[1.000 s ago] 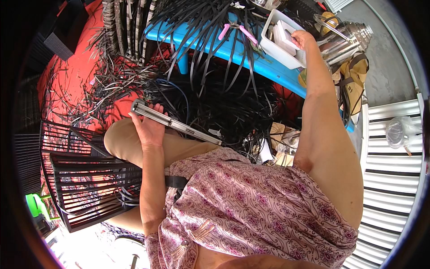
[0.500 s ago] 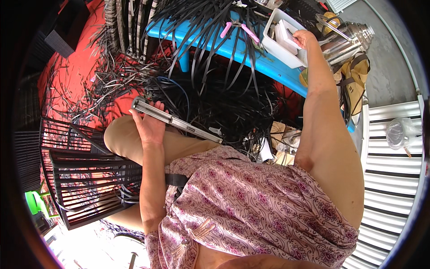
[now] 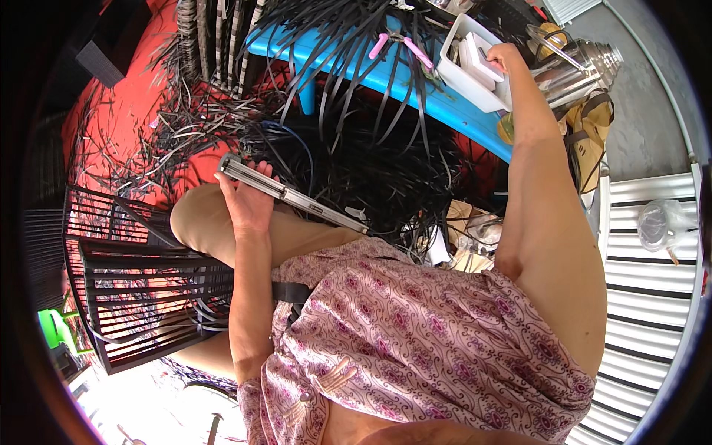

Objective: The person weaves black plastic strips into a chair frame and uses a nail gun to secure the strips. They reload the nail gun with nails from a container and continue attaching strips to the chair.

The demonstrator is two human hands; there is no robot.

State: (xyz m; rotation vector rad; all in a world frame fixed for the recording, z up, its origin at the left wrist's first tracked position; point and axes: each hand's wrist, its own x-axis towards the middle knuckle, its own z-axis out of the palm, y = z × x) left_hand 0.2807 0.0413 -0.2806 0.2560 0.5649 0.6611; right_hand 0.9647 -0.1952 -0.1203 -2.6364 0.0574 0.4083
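My left hand holds a long silver metal tool with a channel along its length. It lies slantwise over the palm, thumb on one side and fingertips on the other, its lower end by my thigh. My right arm reaches to the far right, where my right hand dips into a white plastic bin. Its fingers are curled at the edge of a white box; what they pinch, if anything, is hidden. Pink-handled pliers lie left of the bin on a blue bench.
Black plastic strips hang off the bench and heap below it. A black woven frame stands at my left leg. Beside the bin are a metal flask and a tan bag. A white slatted surface lies right.
My right hand has shifted slightly and its fingers have curled closer to the white box's edge. The left hand keeps the metal tool in nearly the same place.
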